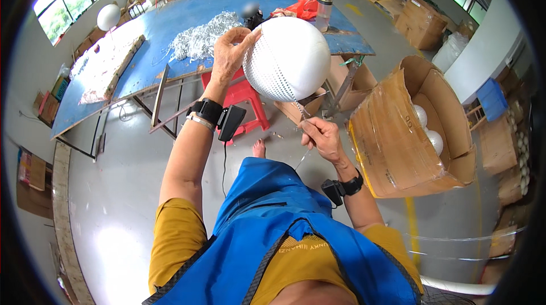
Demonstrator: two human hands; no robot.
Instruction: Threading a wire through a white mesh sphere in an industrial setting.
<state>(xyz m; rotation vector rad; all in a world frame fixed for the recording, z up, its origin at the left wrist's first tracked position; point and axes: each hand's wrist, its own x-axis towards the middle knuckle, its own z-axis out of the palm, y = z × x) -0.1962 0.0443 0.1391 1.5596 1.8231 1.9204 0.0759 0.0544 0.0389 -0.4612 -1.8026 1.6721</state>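
A large white ball [304, 55] is up in front of me, its left side covered by close rows of silvery, beaded-looking trim [263, 75]. My left hand [230, 57] grips the ball at its upper left, with fingertips pressed on the edge of the trimmed part. From the ball's underside a narrow strip of the same trim [301, 110] runs down to my right hand [322, 137]. The fingers of that hand are closed in a pinch on the strip, below and right of the ball. A thin tail of it hangs beneath the hand.
Beyond the ball stands a blue table [170, 21] with a heap of silvery strands [205, 36], a red plastic bag [304, 6] and a clear bottle [323, 14]. A red stool [247, 103] sits below its edge. To the right is an open cardboard box [387, 140] containing silvery balls [434, 141].
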